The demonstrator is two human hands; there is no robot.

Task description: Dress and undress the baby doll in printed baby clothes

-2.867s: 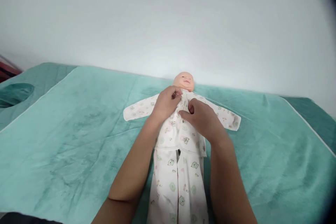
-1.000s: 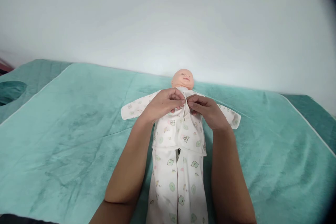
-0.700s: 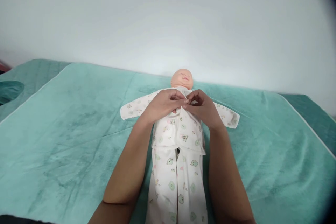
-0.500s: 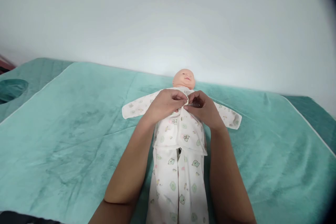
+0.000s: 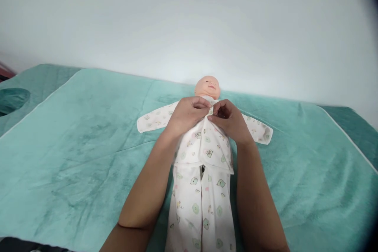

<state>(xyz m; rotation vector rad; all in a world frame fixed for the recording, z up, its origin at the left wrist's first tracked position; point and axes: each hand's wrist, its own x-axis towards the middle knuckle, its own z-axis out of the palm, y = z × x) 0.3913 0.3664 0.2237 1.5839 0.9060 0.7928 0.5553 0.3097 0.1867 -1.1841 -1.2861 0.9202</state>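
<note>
Just below the centre of the frame, a baby doll (image 5: 207,86) lies on its back with its head toward the top of the picture and its sleeves spread out to both sides. It wears a white printed top (image 5: 206,147) and matching printed trousers (image 5: 201,208) that run down to the bottom edge. Both hands meet at the upper chest of the top, just under the doll's chin. The left hand (image 5: 186,115) comes in from the lower left, its fingers (image 5: 203,104) curled tight and pinching the left edge of the top's front opening between thumb and fingertips. The right hand (image 5: 229,121) comes in from the lower right, its fingers (image 5: 214,117) likewise bent and closed on the opposite edge of the fabric, so that the two sets of fingertips touch or nearly touch over the middle seam. Whether a snap or button sits between them cannot be told, as the fingers cover it. Lower down, the top's front lies closed and flat. Under the doll a teal towel (image 5: 73,145) with a pale edge spreads across most of the frame over a darker teal sheet (image 5: 38,76), and a white wall (image 5: 189,19) fills the upper part.
</note>
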